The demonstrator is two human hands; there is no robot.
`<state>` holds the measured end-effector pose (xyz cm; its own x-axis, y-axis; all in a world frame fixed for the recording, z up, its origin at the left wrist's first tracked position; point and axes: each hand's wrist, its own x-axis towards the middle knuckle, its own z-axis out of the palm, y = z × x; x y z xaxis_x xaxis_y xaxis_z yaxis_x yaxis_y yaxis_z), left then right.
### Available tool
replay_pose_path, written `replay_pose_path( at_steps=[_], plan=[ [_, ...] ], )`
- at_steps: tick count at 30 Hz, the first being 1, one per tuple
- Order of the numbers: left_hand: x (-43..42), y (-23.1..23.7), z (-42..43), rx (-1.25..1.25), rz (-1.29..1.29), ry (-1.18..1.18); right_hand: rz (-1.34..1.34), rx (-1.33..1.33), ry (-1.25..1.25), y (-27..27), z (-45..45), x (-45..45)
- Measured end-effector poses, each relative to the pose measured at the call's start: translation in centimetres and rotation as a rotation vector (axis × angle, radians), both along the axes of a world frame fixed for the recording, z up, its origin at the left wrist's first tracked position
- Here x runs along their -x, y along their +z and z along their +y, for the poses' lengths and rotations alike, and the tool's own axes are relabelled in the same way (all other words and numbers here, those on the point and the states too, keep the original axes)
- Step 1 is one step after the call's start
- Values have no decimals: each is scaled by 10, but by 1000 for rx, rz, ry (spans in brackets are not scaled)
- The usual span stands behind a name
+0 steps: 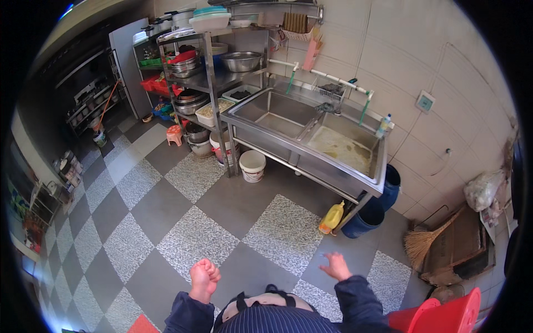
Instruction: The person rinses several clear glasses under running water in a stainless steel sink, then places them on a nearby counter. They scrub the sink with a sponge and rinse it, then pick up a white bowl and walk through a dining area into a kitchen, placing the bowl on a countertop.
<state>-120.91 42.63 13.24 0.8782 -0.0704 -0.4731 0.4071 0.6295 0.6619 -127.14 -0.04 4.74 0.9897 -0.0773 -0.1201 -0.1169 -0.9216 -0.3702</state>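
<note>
My left hand [204,278] is curled into a loose fist over the checkered floor, in a dark sleeve, with nothing visible in it. To the right, my right hand [335,266] has its fingers apart and holds nothing. A striped apron covers my front between them. Beyond both hands stands a stainless steel double sink [291,143]; its right basin [339,145] has a wet, yellowish bottom. A clear bottle [383,126] stands on the sink's right rim. A yellow jug [332,217] is on the floor by the sink's right leg, nearest to my right hand.
Left of the sink, a metal shelf rack [212,83] bears basins and pots. A white bucket [252,166] stands under the sink's left end. Blue barrels [363,220] stand at its right. A straw broom [429,241] leans farther right, with red plastic containers [452,313] at lower right.
</note>
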Motion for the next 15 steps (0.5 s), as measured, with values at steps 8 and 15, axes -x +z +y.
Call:
replay_pose_path(
  at_steps=[8, 15],
  plan=[
    [-200, -30, 24, -70, 91, 311, -280, -50, 333, 43, 10, -312],
    [-444, -47, -4, -221, 63, 209, -23, -113, 126, 44, -43, -487]
  ],
)
